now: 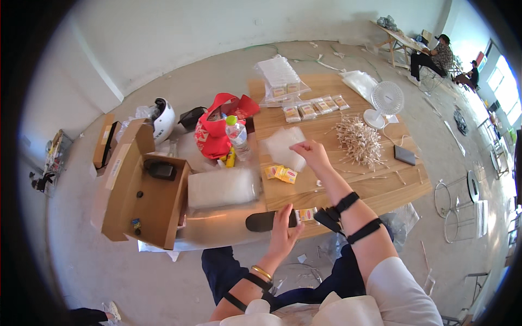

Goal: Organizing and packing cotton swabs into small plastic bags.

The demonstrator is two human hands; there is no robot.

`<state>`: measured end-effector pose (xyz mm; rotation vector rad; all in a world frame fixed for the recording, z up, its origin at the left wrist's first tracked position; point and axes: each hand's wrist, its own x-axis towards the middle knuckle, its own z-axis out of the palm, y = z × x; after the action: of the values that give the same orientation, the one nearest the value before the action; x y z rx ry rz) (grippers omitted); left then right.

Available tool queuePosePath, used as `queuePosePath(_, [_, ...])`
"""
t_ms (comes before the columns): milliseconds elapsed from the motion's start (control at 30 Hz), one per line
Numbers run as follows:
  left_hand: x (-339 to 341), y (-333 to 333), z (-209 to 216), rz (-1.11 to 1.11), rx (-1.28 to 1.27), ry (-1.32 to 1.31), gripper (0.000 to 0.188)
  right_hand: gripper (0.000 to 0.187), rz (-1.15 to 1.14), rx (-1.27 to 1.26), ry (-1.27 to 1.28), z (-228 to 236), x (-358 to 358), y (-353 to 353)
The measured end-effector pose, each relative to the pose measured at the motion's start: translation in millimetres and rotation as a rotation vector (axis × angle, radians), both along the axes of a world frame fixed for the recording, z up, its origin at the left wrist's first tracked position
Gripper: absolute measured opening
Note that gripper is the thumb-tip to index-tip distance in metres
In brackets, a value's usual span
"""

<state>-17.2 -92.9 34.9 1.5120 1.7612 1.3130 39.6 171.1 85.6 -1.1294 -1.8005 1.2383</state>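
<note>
My right hand reaches over the wooden table with its fingertips pinched together above a pile of clear plastic bags. Whatever is in the pinch is too small to make out. At the table's near edge, my left hand lies across a dark oblong object, fingers stretched out and thumb apart. A small pack with a yellow label is just right of those fingers. Two yellow packs lie between the bags and the left hand. To the right is a heap of cotton swabs, with some scattered singly.
A white fan and a dark flat box stand at the right. Several filled packs line the back. Leftward are a bottle, a red bag, stacked clear film and an open cardboard box.
</note>
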Motion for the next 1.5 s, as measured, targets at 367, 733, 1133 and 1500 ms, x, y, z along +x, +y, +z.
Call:
queuePosePath(367, [-25, -5, 94, 0.169, -0.021, -0.821, 0.02, 0.025, 0.483, -0.131, -0.101, 82, 40, -132])
queuePosePath(733, [-31, -51, 118, 0.255, 0.134, -0.596, 0.025, 0.015, 0.511, -0.347, 0.401, 80, 46, -212])
queuePosePath(1133, [-7, -125, 161, -0.051, -0.023, 0.268, 0.04, 0.011, 0.361, -0.198, 0.212, 66, 61, -217])
queuePosePath(1500, [-35, -97, 142, -0.125, 0.087, 0.443, 0.083, 0.017, 0.635, -0.212, 0.206, 69, 60, -242])
